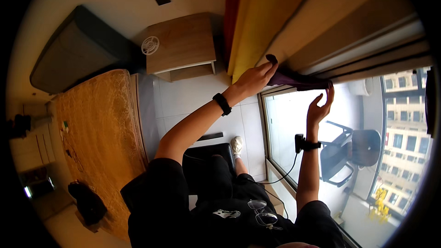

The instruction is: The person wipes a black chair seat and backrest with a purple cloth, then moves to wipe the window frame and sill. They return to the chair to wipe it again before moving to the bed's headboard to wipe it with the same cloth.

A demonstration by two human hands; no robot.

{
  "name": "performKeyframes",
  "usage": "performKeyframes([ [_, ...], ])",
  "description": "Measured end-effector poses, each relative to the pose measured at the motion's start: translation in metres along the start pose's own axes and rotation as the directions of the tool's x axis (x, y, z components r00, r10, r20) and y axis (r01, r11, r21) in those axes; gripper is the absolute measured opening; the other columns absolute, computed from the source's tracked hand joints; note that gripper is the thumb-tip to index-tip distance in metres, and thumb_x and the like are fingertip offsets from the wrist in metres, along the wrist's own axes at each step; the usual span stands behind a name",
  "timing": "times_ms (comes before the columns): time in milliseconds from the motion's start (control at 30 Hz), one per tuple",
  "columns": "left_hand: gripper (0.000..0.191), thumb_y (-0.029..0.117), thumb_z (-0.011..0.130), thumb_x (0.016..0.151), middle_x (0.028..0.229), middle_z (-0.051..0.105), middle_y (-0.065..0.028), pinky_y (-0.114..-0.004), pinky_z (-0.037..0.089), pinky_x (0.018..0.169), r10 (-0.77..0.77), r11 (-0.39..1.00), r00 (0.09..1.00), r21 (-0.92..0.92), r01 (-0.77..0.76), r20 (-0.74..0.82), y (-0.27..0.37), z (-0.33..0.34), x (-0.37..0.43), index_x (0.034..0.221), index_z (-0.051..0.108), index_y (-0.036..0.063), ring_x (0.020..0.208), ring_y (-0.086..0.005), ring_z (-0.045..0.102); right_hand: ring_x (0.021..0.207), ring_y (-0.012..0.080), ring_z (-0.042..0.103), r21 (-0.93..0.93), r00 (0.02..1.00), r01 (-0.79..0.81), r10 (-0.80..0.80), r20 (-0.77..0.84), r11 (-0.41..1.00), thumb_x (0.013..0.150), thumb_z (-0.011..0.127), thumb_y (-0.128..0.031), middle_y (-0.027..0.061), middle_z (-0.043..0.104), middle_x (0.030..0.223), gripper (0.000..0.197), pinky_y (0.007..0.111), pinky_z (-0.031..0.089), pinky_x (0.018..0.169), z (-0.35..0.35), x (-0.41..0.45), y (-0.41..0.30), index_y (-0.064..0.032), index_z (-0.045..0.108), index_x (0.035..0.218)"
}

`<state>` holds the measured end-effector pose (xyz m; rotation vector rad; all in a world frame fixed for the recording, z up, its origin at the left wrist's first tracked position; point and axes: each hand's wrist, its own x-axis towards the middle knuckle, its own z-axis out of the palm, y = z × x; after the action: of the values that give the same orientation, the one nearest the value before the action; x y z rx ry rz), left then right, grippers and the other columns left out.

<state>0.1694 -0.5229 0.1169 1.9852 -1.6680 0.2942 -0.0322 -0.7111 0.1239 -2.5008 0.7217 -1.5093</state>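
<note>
A dark purple cloth (299, 81) is stretched between my two raised hands, in front of a beige curtain (310, 38). My left hand (255, 77) grips its left end, and a dark tip of material sticks up past the fingers. At the cloth's right end, the fingertips of my right hand (320, 106) hold its edge, with the thumb apart. Black bands circle both wrists; the right one carries a small black device (299, 143) with a cable. Eyeglasses (263, 212) hang at the front of my black shirt.
A bed with a patterned mattress (100, 137) lies left. A wooden side table (182, 44) stands near the yellow curtain (255, 17). Right of me, past a glass door frame (267, 127), are a black chair (339, 155) and yellow flowers (380, 205). A black seat (206, 155) is beneath me.
</note>
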Motion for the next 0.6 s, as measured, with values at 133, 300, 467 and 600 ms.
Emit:
performKeyframes([
  [133, 0.041, 0.003, 0.058, 0.084, 0.109, 0.062, -0.0091, -0.027, 0.056, 0.076, 0.005, 0.994, 0.990, 0.103, -0.020, 0.143, -0.011, -0.065, -0.040, 0.124, 0.057, -0.0022, 0.091, -0.0199, 0.065, 0.098, 0.0319, 0.067, -0.074, 0.991, 0.136, -0.136, -0.003, 0.988, 0.087, 0.058, 0.007, 0.0217, 0.063, 0.113, 0.036, 0.036, 0.054, 0.085, -0.025, 0.012, -0.051, 0.0064, 0.051, 0.123],
  [300, 0.028, 0.001, 0.060, 0.080, 0.092, 0.065, -0.0086, -0.030, 0.056, 0.075, -0.204, 0.977, 0.962, -0.018, 0.210, 0.182, -0.006, -0.139, -0.095, 0.109, 0.062, -0.0014, 0.088, -0.0214, 0.065, 0.100, 0.0288, 0.066, 0.041, 0.988, 0.152, -0.151, -0.022, 0.988, 0.089, 0.057, 0.004, 0.0178, 0.066, 0.109, 0.029, 0.036, 0.053, 0.088, -0.026, 0.022, -0.117, 0.0065, 0.056, 0.118],
  [467, 0.018, 0.001, 0.058, 0.076, 0.082, 0.063, -0.0098, -0.036, 0.052, 0.074, -0.401, 0.914, 0.913, -0.034, 0.404, 0.070, -0.041, -0.156, -0.130, 0.094, 0.061, 0.0014, 0.078, -0.0261, 0.062, 0.101, 0.0302, 0.064, 0.320, 0.983, 0.184, -0.166, -0.082, 0.930, 0.090, 0.056, 0.006, 0.0220, 0.060, 0.116, 0.031, 0.037, 0.055, 0.085, 0.014, 0.041, -0.177, 0.0117, 0.053, 0.121],
  [600, 0.013, 0.003, 0.061, 0.078, 0.075, 0.061, -0.0075, -0.035, 0.051, 0.070, -0.511, 0.859, 0.856, 0.077, 0.506, 0.079, -0.066, -0.157, -0.153, 0.091, 0.062, 0.0033, 0.076, -0.0257, 0.061, 0.088, 0.0394, 0.063, 0.411, 0.946, 0.308, -0.322, -0.037, 0.858, 0.088, 0.051, 0.008, 0.0323, 0.059, 0.104, 0.032, 0.043, 0.054, 0.076, 0.040, 0.057, -0.218, 0.0147, 0.045, 0.119],
])
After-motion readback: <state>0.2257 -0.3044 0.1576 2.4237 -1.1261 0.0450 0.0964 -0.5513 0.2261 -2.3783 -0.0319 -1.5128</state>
